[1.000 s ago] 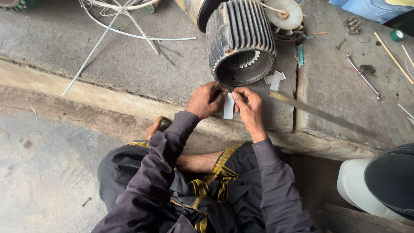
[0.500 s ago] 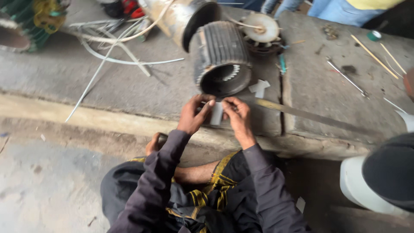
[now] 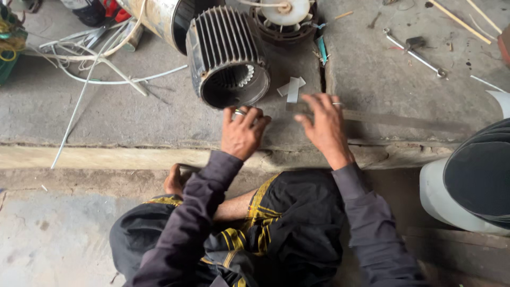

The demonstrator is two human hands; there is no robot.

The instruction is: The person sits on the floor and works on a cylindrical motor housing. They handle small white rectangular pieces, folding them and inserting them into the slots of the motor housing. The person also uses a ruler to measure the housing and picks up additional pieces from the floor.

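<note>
Concrete slab stretches under both my hands, its front edge dropping to a lower step just behind my wrists. My left hand point(image 3: 243, 130) is loosely spread, fingers fanned, touching the slab just below the open mouth of the ribbed motor housing point(image 3: 227, 56); I cannot tell whether it pinches anything. My right hand point(image 3: 325, 123) is open, fingertips on a long flat metal strip point(image 3: 404, 121), right of the housing. White paper strips point(image 3: 292, 88) lie between housing and right hand, just above its fingertips. Bare slab opens rightward.
</note>
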